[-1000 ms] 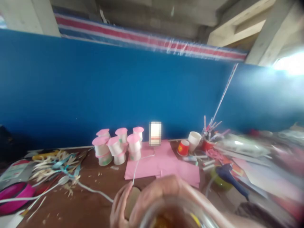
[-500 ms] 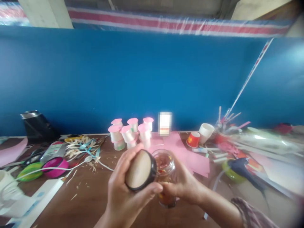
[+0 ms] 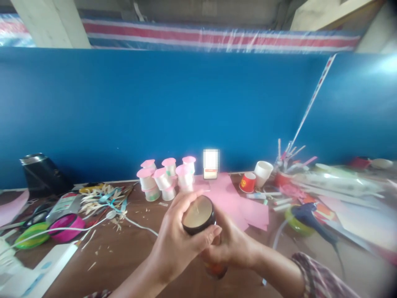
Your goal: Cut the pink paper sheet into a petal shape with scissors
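Observation:
My left hand (image 3: 178, 234) is wrapped round a dark-rimmed lid (image 3: 198, 212) with a pale top, which sits over the mouth of a glass jar (image 3: 216, 270). Below it, my right hand (image 3: 234, 240) grips the jar's side. Reddish-brown contents show through the glass near the base, while most of the jar is hidden by my fingers. Whether the lid is seated fully cannot be made out. Just beyond my hands lie pink paper sheets (image 3: 223, 198) and several stacked white cups with pink tops (image 3: 163, 180).
On the left stand a black flask (image 3: 45, 176), a pink bowl (image 3: 66, 227), a green bowl (image 3: 32, 236) and a pile of pale strips (image 3: 104, 203). A white cable crosses there. To the right are a red paper cup (image 3: 247, 182), a white cup (image 3: 263, 173) and a dark blue glue gun (image 3: 316, 219).
My left hand has brought the lid rightward onto the jar's open mouth, covering it. My right hand still holds the jar. The camera view has shifted slightly.

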`<state>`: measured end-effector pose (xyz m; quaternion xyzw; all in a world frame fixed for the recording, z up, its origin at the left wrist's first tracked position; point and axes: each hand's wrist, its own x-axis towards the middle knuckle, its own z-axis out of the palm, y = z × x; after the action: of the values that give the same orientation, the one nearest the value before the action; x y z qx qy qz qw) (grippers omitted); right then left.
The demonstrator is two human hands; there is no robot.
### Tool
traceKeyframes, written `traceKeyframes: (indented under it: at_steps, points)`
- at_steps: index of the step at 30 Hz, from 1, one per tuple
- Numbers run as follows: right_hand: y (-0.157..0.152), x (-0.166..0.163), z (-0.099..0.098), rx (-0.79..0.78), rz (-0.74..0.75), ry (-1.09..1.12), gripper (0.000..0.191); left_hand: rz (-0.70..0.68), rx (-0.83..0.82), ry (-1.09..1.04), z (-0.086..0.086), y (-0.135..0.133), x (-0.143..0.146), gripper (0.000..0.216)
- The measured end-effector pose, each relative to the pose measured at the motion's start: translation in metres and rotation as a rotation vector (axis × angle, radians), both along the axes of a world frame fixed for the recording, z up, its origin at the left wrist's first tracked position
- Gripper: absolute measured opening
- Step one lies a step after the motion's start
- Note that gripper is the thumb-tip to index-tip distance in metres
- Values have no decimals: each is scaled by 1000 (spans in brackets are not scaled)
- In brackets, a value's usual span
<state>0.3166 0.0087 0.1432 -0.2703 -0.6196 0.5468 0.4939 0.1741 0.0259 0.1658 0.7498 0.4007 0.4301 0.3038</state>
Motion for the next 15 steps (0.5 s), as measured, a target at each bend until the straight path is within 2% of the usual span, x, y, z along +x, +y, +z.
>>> traceKeyframes:
  at_steps: [3,5,7,9,11,13,15]
  points:
    - [4,3,9,-9,131,-12,53,-166,-135,-79,-1,12,-12,62]
    - [6,5,14,-56,230,-30,51,-407,-264,-88,-1,24,-24,78]
    - [7,6,13,-103,257,-29,52,-528,-289,-81,-1,33,-34,98]
    - [7,6,8,-109,199,-39,59,-488,-219,-102,-2,35,-37,113]
    - [6,5,2,-94,109,-84,64,-360,-164,-146,-5,30,-33,119]
    - [6,5,-1,-96,64,-122,60,-209,-184,-205,-9,21,-25,116]
    - [5,5,1,-117,103,-90,58,-176,-215,-262,-14,15,-20,116]
